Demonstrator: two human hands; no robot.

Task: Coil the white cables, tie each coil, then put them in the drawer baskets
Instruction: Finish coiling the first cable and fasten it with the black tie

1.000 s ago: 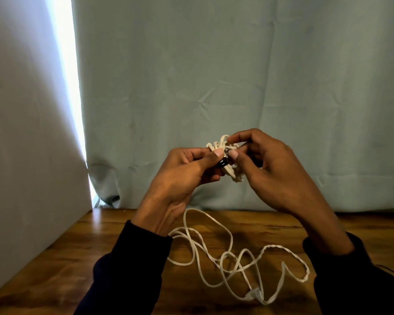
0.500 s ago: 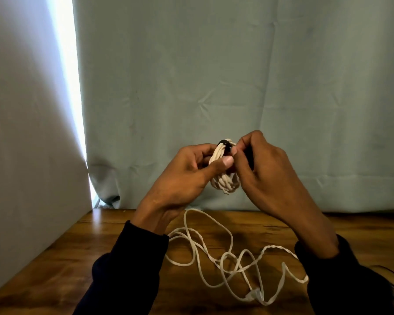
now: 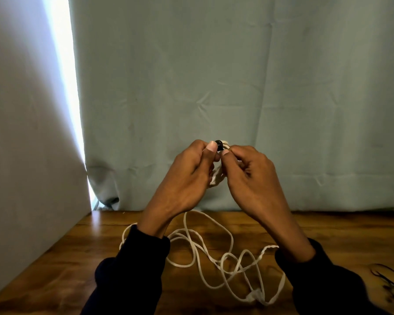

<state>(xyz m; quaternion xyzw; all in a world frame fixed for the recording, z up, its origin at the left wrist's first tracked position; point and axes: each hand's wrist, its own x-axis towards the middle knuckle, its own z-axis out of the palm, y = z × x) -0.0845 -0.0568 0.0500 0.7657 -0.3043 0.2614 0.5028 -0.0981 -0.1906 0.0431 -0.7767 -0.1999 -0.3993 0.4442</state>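
The desk (image 3: 328, 233) is glossy, grained brown wood, the curtain (image 3: 214, 76) matt creased cloth, the loose cable (image 3: 214, 258) on it matt white, and the tie (image 3: 219, 145) shiny black.

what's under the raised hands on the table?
A loose white cable lies tangled on the wooden table. Sleeves cover its left loop and right end. Both hands, left hand and right hand, hold a coil above.

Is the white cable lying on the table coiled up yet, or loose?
Loose. The white cable sprawls over the wooden table in open, crossing loops with no tie on it. Both hands are raised above it, busy with another bundle.
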